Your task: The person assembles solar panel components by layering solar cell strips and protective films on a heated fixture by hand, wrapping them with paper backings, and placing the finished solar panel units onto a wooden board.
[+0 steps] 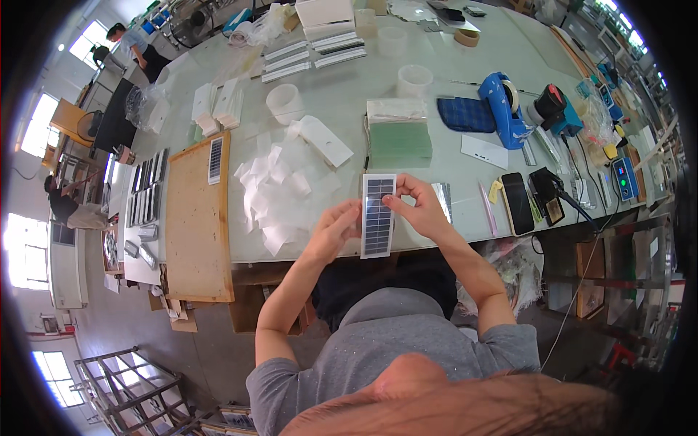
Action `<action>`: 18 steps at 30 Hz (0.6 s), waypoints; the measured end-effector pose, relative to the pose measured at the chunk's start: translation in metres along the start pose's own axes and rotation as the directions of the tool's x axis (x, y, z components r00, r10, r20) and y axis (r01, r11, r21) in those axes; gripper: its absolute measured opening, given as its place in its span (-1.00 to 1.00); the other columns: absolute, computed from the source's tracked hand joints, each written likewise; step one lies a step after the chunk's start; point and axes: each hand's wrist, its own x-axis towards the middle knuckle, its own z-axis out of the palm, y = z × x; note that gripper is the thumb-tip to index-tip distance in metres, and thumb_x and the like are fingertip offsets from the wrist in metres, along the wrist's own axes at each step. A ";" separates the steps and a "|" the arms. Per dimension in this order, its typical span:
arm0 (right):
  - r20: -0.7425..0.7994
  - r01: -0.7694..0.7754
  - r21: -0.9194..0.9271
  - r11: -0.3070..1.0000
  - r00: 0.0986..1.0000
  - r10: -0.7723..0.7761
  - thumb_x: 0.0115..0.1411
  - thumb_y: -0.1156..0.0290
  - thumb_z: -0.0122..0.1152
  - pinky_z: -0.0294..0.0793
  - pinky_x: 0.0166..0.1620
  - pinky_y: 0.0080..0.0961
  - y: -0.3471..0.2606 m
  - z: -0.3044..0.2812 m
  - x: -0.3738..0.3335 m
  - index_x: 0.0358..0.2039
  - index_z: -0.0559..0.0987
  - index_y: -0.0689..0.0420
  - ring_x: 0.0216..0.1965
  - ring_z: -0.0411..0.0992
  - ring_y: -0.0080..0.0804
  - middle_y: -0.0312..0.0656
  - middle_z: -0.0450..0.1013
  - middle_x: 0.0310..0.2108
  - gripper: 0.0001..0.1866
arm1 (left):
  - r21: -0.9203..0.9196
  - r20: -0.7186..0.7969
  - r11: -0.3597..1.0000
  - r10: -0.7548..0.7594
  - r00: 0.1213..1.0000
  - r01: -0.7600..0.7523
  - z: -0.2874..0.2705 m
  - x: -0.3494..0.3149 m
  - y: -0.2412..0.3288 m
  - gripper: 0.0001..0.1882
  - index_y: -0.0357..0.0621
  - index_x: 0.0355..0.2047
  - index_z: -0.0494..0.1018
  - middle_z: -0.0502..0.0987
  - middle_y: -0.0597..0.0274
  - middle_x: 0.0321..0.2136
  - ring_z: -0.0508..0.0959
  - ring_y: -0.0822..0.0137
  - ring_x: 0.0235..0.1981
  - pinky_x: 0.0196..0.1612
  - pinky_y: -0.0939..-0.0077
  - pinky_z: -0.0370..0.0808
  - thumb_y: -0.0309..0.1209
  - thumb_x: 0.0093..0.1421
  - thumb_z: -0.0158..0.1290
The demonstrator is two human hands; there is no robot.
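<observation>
A small solar panel (pixel 377 218), dark cells with a white border, is held upright lengthwise at the table's near edge. My left hand (pixel 340 227) grips its left side, fingers closed and partly hidden behind it. On its upper right, my right hand (pixel 416 206) pinches it, the thumb resting on the dark face. Just beyond the panel lies a stack of green sheets (pixel 400 144) with a whitish sheet (pixel 396 110) at its far end. To the left is a loose heap of white paper pieces (pixel 273 189), beside a white strip stack (pixel 326 141).
A wooden board (pixel 198 218) with another small panel (pixel 215 161) lies left, near rows of dark panels (pixel 145 190). At right are a blue tape dispenser (pixel 502 112), a phone (pixel 516 205) and a soldering iron stand (pixel 547 196). Translucent cups (pixel 284 104) stand farther back.
</observation>
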 end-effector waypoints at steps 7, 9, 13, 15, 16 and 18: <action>-0.045 -0.206 0.164 0.965 0.975 0.216 0.22 0.40 0.28 0.36 -0.22 -0.71 0.019 0.002 -0.010 -0.20 0.57 0.23 -0.34 0.42 -0.74 -0.34 0.56 -0.42 -0.80 | -0.042 -0.084 0.981 -0.192 0.978 0.189 -0.006 -0.013 -0.024 -0.77 -0.25 -0.10 0.52 0.61 0.26 -0.24 0.61 0.47 -0.27 -0.24 0.50 0.59 -0.38 0.31 0.08; -0.047 -0.242 0.240 0.940 0.965 0.260 0.25 0.39 0.25 0.36 -0.25 -0.73 0.021 0.005 -0.011 -0.22 0.58 0.24 -0.37 0.41 -0.73 -0.34 0.55 -0.42 -0.82 | -0.025 -0.152 0.981 -0.194 0.969 0.193 -0.006 -0.014 -0.028 -0.80 -0.23 -0.15 0.55 0.63 0.29 -0.28 0.61 0.49 -0.30 -0.24 0.51 0.60 -0.37 0.30 0.11; -0.013 -0.252 0.296 0.921 0.963 0.268 0.27 0.39 0.22 0.36 -0.27 -0.74 0.029 0.005 -0.019 -0.26 0.59 0.25 -0.38 0.41 -0.73 -0.35 0.55 -0.42 -0.83 | -0.011 -0.214 0.984 -0.176 0.961 0.178 -0.006 -0.013 -0.031 -0.81 -0.20 -0.17 0.56 0.63 0.31 -0.30 0.60 0.51 -0.29 -0.25 0.54 0.58 -0.36 0.28 0.13; 0.025 -0.275 0.085 0.958 0.961 0.274 0.30 0.41 0.16 0.37 -0.25 -0.70 0.029 0.004 -0.024 -0.29 0.57 0.25 -0.39 0.41 -0.70 -0.36 0.51 -0.44 -0.84 | 0.025 -0.282 0.984 -0.161 0.946 0.175 -0.005 -0.013 -0.029 -0.81 -0.18 -0.18 0.57 0.63 0.34 -0.32 0.59 0.53 -0.31 -0.23 0.59 0.55 -0.35 0.28 0.13; 0.029 -0.277 0.085 0.957 0.961 0.276 0.30 0.41 0.16 0.37 -0.25 -0.70 0.029 0.006 -0.024 -0.29 0.57 0.25 -0.39 0.41 -0.70 -0.36 0.51 -0.44 -0.84 | 0.023 -0.285 0.985 -0.160 0.945 0.174 -0.004 -0.014 -0.029 -0.81 -0.18 -0.18 0.57 0.63 0.34 -0.32 0.59 0.53 -0.31 -0.23 0.59 0.55 -0.35 0.28 0.13; -0.002 -0.277 0.091 0.957 0.961 0.278 0.31 0.42 0.15 0.38 -0.30 -0.69 0.031 0.012 -0.022 -0.30 0.57 0.27 -0.43 0.40 -0.70 -0.37 0.50 -0.48 -0.84 | 0.093 -0.315 0.987 -0.099 0.944 0.134 -0.003 -0.015 -0.028 -0.81 -0.19 -0.15 0.56 0.63 0.36 -0.30 0.58 0.55 -0.31 -0.19 0.61 0.53 -0.37 0.29 0.13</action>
